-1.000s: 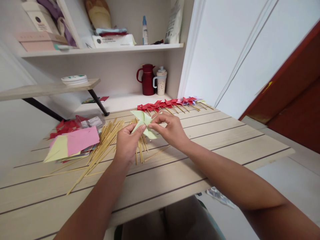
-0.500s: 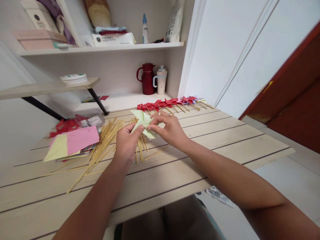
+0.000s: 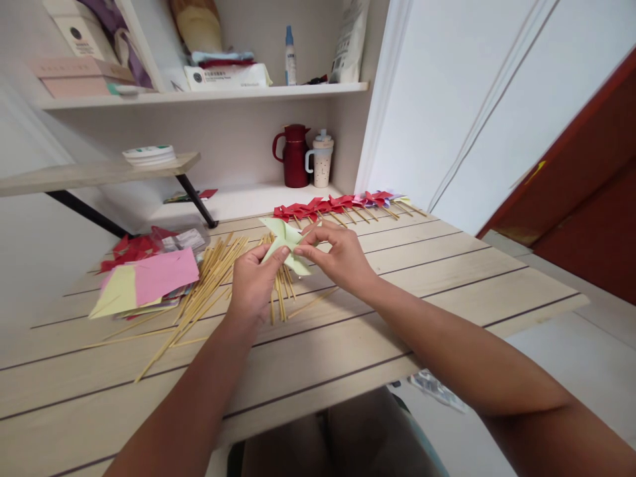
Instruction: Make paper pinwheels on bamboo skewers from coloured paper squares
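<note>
Above the middle of the wooden table, left hand and right hand close together, fingertips of both pinched on a pale green folded paper held just off the boards. Beneath and to the left, loose wooden sticks scattered; further left, pink and yellow paper sheets. Along the far edge, a row of red paper pinwheels. On the back shelf, a red jug beside a mug.

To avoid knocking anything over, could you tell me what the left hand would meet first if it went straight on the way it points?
Probably the row of red pinwheels past the green paper the left hand pinches; depth is unclear.
</note>
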Demonstrator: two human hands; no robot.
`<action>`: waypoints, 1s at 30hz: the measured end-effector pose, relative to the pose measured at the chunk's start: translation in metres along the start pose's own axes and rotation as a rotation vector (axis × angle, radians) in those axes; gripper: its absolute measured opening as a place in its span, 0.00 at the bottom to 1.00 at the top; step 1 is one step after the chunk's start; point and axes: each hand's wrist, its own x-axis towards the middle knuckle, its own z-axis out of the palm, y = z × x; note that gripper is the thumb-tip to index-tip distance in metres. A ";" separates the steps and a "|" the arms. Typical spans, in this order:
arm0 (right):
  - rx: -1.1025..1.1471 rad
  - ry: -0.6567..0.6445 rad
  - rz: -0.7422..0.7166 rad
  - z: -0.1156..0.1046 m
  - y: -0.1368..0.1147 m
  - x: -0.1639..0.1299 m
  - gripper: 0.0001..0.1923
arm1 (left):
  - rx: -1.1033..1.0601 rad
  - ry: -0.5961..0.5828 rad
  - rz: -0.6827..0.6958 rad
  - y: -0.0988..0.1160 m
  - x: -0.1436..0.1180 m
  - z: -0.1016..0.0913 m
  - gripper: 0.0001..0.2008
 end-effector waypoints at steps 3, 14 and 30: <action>0.009 0.010 -0.004 0.001 0.000 0.000 0.09 | 0.007 -0.004 -0.001 0.000 0.000 -0.001 0.16; 0.043 0.026 -0.029 0.003 0.003 0.001 0.08 | 0.030 0.007 -0.013 -0.003 0.003 -0.003 0.16; 0.006 0.005 -0.011 0.000 0.006 0.003 0.09 | 0.068 -0.017 0.013 -0.001 0.001 -0.001 0.15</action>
